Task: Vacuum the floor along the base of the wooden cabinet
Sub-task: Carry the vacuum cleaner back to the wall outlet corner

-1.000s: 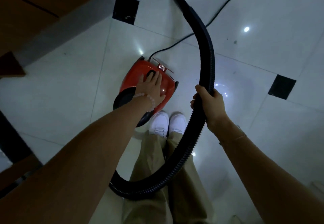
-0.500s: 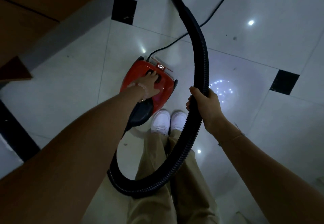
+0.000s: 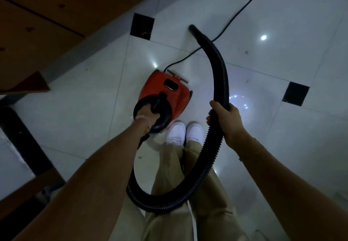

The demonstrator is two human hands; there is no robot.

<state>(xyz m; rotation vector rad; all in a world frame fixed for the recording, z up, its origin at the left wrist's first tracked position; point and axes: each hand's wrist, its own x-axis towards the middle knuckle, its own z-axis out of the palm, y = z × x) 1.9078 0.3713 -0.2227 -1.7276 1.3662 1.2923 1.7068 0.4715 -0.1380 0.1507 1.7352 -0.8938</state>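
A small red vacuum cleaner (image 3: 165, 90) sits on the white tiled floor just ahead of my white shoes. My left hand (image 3: 146, 115) is closed around its black carry handle (image 3: 157, 102) at the near end. My right hand (image 3: 225, 119) grips the black ribbed hose (image 3: 218, 67), which curves from a loop by my legs up to its open nozzle end (image 3: 192, 27) resting near the floor. The wooden cabinet (image 3: 37, 24) fills the upper left, with a grey base strip (image 3: 98, 41) where it meets the floor.
A black power cord (image 3: 243, 9) runs from the vacuum's far end toward the upper right. Black inset tiles (image 3: 142, 26) dot the floor. A dark post (image 3: 22, 139) and wooden furniture stand at the left edge.
My left hand left the top of the red body and slid back to grasp the black handle. The hose nozzle has swung nearer and a little rightward.
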